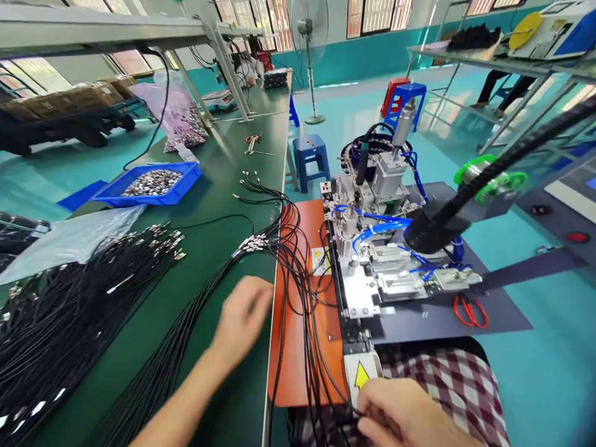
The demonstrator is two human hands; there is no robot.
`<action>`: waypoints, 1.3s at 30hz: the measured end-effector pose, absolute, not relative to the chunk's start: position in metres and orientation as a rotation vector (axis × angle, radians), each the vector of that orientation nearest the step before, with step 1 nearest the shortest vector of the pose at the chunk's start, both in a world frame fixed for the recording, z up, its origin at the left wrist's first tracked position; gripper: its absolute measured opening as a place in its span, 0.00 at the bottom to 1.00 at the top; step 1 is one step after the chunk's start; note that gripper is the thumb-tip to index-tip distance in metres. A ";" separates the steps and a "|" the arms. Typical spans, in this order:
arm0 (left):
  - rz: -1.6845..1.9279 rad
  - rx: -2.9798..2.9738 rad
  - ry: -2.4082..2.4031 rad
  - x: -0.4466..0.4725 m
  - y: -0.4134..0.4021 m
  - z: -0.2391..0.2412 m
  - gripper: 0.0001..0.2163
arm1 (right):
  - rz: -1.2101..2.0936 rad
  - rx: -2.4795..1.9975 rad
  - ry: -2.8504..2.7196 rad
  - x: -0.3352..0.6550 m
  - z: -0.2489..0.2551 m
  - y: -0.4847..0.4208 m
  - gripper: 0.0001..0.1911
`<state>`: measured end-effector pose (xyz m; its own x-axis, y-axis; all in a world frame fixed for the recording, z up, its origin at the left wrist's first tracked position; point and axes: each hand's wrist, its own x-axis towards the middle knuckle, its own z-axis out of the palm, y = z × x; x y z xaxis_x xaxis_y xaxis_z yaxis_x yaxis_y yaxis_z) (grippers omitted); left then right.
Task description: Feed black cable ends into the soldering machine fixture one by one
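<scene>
My right hand [395,406] is closed in a pinch at the bottom, on a thin black cable [338,392] that runs down from the orange board [298,347]. By the table's edge, my left hand [246,310] has its fingers curled in toward the thumb. What they hold, if anything, is hidden. More black cables [305,310] lie loosely across the board. Just beyond the left hand is a cable bundle [205,292] on the green table, with small silver ends gathered at its top [254,243]. A machine [367,261] with metal slides and blue air tubes stands right of the board.
A large pile of black cables [69,316] covers the table's left side. Behind it are a blue tray [153,186] of small metal parts and a pink bag [174,115]. A black flexible arm [488,186] hangs over the machine. Red-handled scissors [471,312] lie at right.
</scene>
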<state>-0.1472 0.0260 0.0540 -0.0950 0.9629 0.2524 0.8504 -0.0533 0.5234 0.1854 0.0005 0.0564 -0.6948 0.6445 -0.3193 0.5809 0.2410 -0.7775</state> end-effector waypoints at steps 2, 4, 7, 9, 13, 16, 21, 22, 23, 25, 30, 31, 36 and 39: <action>0.580 2.334 1.397 -0.091 0.005 0.055 0.13 | 1.384 -1.186 -2.445 0.182 0.058 0.001 0.05; 0.407 2.427 1.131 -0.050 -0.010 0.056 0.12 | 1.423 -1.167 -2.334 0.184 0.059 0.006 0.07; 0.398 2.344 1.188 -0.024 -0.021 0.051 0.12 | 1.524 -1.215 -1.979 0.195 0.054 0.015 0.06; 0.417 2.271 1.266 -0.021 -0.024 0.044 0.12 | 1.653 -1.217 -1.802 0.204 0.049 0.018 0.16; 0.480 2.255 1.386 -0.023 -0.027 0.032 0.10 | 1.689 -1.272 -1.645 0.209 0.038 0.017 0.13; 0.458 2.270 1.441 -0.020 -0.029 0.032 0.10 | 1.606 -1.325 -1.586 0.204 0.034 0.016 0.05; 0.464 2.004 1.408 -0.001 -0.019 0.053 0.11 | 1.584 -1.274 -1.598 0.198 0.034 0.018 0.07; 0.498 1.882 1.364 0.003 -0.016 0.056 0.11 | 1.571 -1.257 -1.610 0.197 0.034 0.018 0.07; 0.538 1.750 1.321 0.007 -0.013 0.058 0.11 | 1.565 -1.243 -1.613 0.198 0.034 0.018 0.07; 0.623 1.498 1.264 0.014 -0.008 0.057 0.11 | 1.590 -1.224 -1.584 0.199 0.033 0.018 0.07; 0.757 1.124 1.252 0.021 -0.006 0.044 0.08 | 1.788 -1.180 -1.355 0.201 0.030 0.022 0.09; 0.761 1.087 1.253 0.021 -0.007 0.043 0.08 | 1.804 -1.176 -1.315 0.200 0.029 0.023 0.10; 0.770 0.988 1.243 0.021 -0.006 0.045 0.09 | 1.879 -1.122 -1.220 0.195 0.025 0.023 0.12; 0.806 0.904 1.212 0.022 -0.004 0.045 0.10 | 1.858 -1.149 -1.258 0.191 0.022 0.017 0.11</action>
<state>0.0217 -0.0042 0.0451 0.1754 0.8921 -0.4164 -0.0392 0.4289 0.9025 0.1908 0.0175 0.0219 -0.4367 0.8412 -0.3189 -0.0160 -0.3617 -0.9322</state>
